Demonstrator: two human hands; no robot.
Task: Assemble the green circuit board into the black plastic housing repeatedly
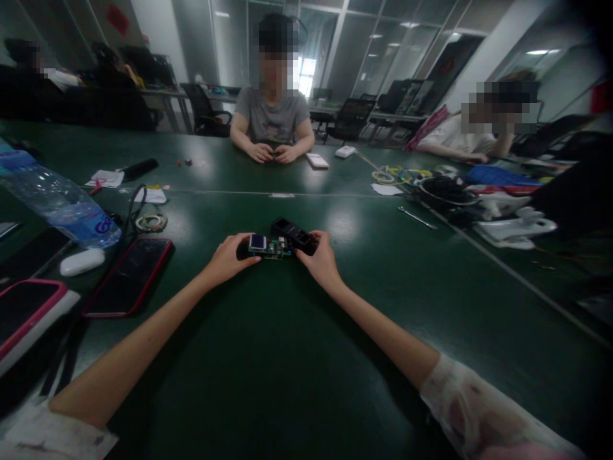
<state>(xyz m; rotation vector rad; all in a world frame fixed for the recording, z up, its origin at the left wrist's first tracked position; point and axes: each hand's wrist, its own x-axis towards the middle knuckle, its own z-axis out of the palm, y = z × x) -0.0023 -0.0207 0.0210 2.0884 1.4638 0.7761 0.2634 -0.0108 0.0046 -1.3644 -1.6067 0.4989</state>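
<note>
My left hand (233,257) grips the left end of a green circuit board (275,247) that carries a small screen (258,242). Its thumb lies along the near edge. A black plastic casing (293,232) with a rectangular window sits just behind and to the right of the board, tilted. My right hand (318,254) has its thumb and fingers closed around the casing's right end. Board and casing overlap in view; whether they touch I cannot tell. Both hands are just over the dark green table (268,358), and some fingertips are hidden.
On the left lie a water bottle (62,201), a white earbud case (82,262) and a red-edged phone (128,276). Cables (445,191) and a metal wrench-like tool (416,217) lie to the right. Across the table sits a person in a grey shirt (272,118); another leans at the right.
</note>
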